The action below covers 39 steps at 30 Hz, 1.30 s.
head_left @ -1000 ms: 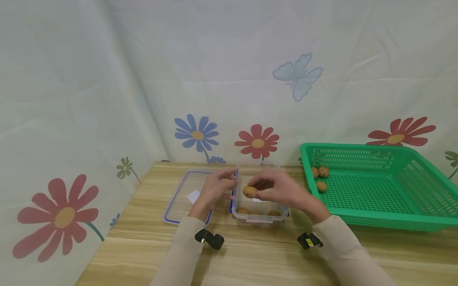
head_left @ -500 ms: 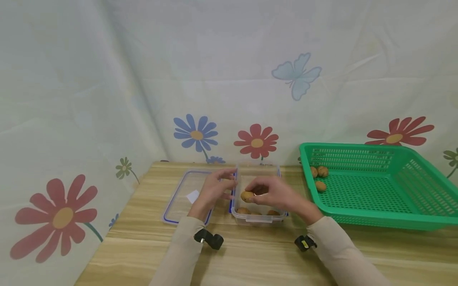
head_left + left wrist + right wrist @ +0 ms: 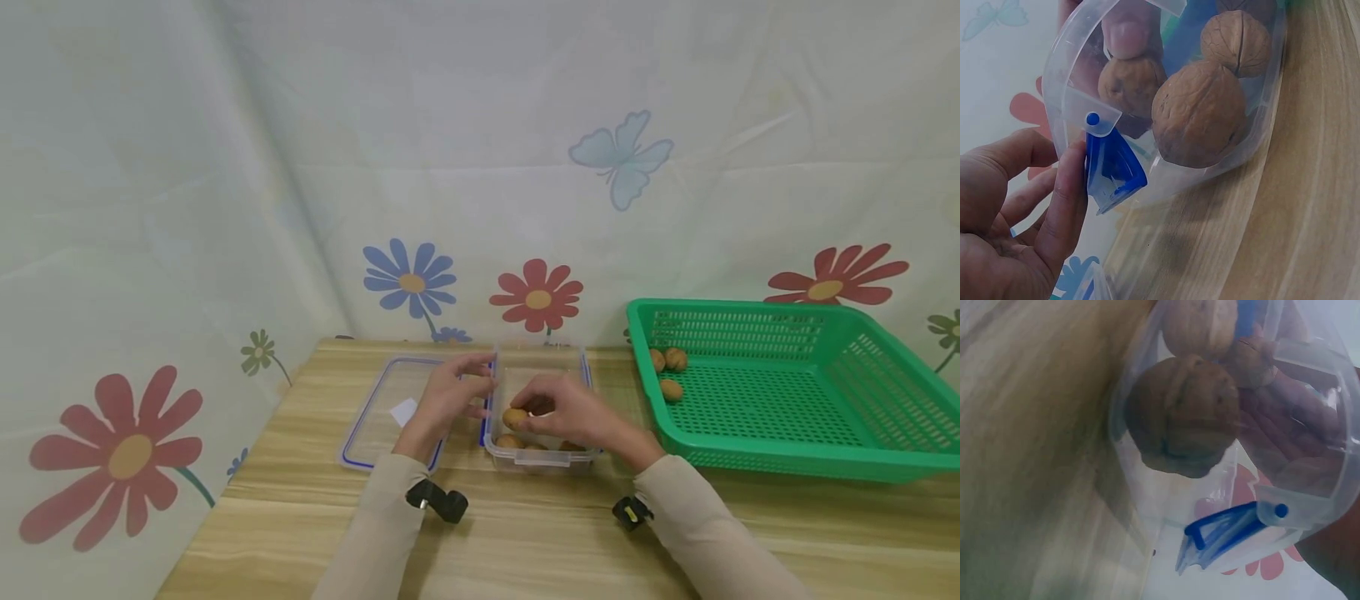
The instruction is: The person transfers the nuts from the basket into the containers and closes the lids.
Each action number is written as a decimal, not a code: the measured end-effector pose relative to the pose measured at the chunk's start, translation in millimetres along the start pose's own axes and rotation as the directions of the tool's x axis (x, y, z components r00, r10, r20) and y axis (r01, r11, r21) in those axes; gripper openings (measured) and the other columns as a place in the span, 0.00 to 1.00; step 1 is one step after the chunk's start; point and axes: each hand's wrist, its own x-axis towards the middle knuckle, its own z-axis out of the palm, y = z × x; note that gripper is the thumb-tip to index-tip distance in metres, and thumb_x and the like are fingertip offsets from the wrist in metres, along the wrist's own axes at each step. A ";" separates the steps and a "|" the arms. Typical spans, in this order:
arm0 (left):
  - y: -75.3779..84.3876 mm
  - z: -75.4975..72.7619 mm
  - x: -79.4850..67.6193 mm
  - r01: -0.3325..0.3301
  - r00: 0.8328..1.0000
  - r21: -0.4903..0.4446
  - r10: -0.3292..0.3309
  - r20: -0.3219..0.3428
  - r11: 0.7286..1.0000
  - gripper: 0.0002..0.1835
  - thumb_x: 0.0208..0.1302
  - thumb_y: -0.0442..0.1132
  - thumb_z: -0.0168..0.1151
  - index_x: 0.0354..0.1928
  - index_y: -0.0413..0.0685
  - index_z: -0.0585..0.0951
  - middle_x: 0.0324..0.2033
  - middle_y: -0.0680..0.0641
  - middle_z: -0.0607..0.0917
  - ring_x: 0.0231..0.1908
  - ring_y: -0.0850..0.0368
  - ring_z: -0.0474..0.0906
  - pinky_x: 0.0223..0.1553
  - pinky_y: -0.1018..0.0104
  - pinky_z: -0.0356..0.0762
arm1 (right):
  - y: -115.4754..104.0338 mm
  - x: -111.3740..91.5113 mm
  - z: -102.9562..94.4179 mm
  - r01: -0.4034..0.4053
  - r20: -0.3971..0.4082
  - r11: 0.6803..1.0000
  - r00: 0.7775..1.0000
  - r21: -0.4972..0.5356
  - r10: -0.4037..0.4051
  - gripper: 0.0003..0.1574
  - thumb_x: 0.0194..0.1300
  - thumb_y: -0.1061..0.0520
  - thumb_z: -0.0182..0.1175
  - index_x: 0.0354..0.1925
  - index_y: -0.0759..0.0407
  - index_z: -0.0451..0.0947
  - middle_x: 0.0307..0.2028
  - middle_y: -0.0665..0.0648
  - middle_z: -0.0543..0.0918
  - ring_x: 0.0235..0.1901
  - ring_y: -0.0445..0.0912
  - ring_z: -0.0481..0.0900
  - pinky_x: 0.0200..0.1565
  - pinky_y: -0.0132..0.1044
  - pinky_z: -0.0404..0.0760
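My right hand [image 3: 566,408] reaches down into a clear plastic storage box [image 3: 542,457] and pinches a walnut [image 3: 514,418] between thumb and fingers. Several other walnuts [image 3: 510,442] lie along the near end of the box; through its wall in the left wrist view, a large walnut [image 3: 1199,114] shows beside the held one. My left hand [image 3: 450,392] is at the box's left side with fingers loosely bent and spread, fingertips right at the rim and a blue side latch [image 3: 1113,169] that hangs down. The right wrist view shows another blue latch [image 3: 1225,531] hanging on the opposite side.
A clear lid [image 3: 375,417] with a blue seal lies left of the box on the wooden table [image 3: 525,533]. To the right stands a green basket [image 3: 787,457] with a few walnuts [image 3: 676,360] at its left end. A flowered curtain [image 3: 465,167] hangs behind.
My right hand has moved down and slightly toward me with the walnut, deeper into the box near the other walnuts. The left hand has stayed in place.
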 end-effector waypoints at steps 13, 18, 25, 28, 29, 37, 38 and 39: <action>1.3 0.3 -1.3 0.008 1.000 -0.013 -0.008 -0.004 1.000 0.26 0.68 0.31 0.67 0.68 0.44 0.82 0.54 0.38 0.82 0.46 0.43 0.85 0.30 0.60 0.91 | 3.8 2.9 7.5 0.013 -0.005 0.999 1.000 -0.053 -0.013 0.11 0.67 0.63 0.73 0.48 0.60 0.89 0.43 0.50 0.89 0.44 0.45 0.85 0.53 0.49 0.89; 1.3 -0.1 -1.4 0.007 1.000 -0.011 -0.007 -0.003 1.000 0.26 0.68 0.31 0.67 0.68 0.43 0.82 0.54 0.38 0.83 0.45 0.44 0.85 0.30 0.60 0.91 | 4.9 4.2 9.4 0.018 0.007 0.994 1.000 -0.112 -0.017 0.10 0.67 0.63 0.73 0.47 0.59 0.90 0.41 0.48 0.89 0.43 0.45 0.85 0.52 0.46 0.89; 2.8 0.2 -2.4 0.014 1.000 -0.015 -0.014 -0.004 1.000 0.26 0.68 0.31 0.67 0.68 0.44 0.82 0.54 0.39 0.83 0.46 0.43 0.85 0.29 0.61 0.91 | 2.9 5.6 10.9 -0.004 0.031 0.985 0.999 -0.171 0.010 0.09 0.67 0.63 0.73 0.47 0.59 0.90 0.41 0.49 0.89 0.42 0.47 0.85 0.52 0.45 0.88; 2.4 0.3 -2.1 0.012 1.000 -0.011 -0.012 -0.005 1.000 0.26 0.68 0.31 0.67 0.68 0.43 0.82 0.54 0.38 0.83 0.45 0.44 0.85 0.29 0.61 0.91 | 1.9 5.8 11.2 -0.006 0.030 0.983 0.999 -0.184 0.012 0.09 0.67 0.63 0.73 0.46 0.60 0.90 0.41 0.50 0.90 0.41 0.46 0.85 0.51 0.46 0.89; 2.3 0.3 -2.1 0.011 1.000 -0.011 -0.011 -0.005 1.000 0.26 0.68 0.31 0.67 0.68 0.43 0.82 0.54 0.38 0.83 0.45 0.44 0.85 0.29 0.61 0.91 | 1.5 5.8 11.3 -0.006 0.030 0.983 0.999 -0.185 0.012 0.09 0.67 0.63 0.73 0.46 0.60 0.90 0.41 0.50 0.90 0.41 0.46 0.85 0.50 0.46 0.89; 2.6 0.5 -1.7 0.010 1.000 -0.008 -0.010 -0.006 1.000 0.26 0.67 0.31 0.67 0.68 0.43 0.82 0.54 0.39 0.83 0.43 0.47 0.85 0.29 0.61 0.91 | -0.1 6.0 12.7 -0.022 0.012 0.982 1.000 -0.186 0.025 0.09 0.67 0.63 0.74 0.46 0.61 0.90 0.39 0.50 0.90 0.39 0.43 0.84 0.51 0.47 0.89; 2.7 0.5 -1.7 0.009 1.000 -0.008 -0.009 -0.006 1.000 0.26 0.67 0.31 0.67 0.68 0.43 0.82 0.54 0.38 0.83 0.43 0.47 0.85 0.29 0.61 0.91 | 0.1 6.2 13.1 -0.022 0.011 0.982 1.000 -0.185 0.025 0.09 0.67 0.63 0.74 0.46 0.61 0.90 0.39 0.50 0.90 0.39 0.42 0.84 0.51 0.47 0.89; 2.7 0.4 -1.7 0.008 1.000 -0.008 -0.008 -0.005 1.000 0.26 0.67 0.31 0.67 0.68 0.43 0.82 0.54 0.38 0.83 0.43 0.47 0.85 0.29 0.61 0.91 | 0.0 6.4 13.4 -0.030 0.010 0.983 0.999 -0.181 0.033 0.10 0.67 0.63 0.74 0.47 0.61 0.90 0.40 0.50 0.90 0.39 0.42 0.84 0.52 0.47 0.89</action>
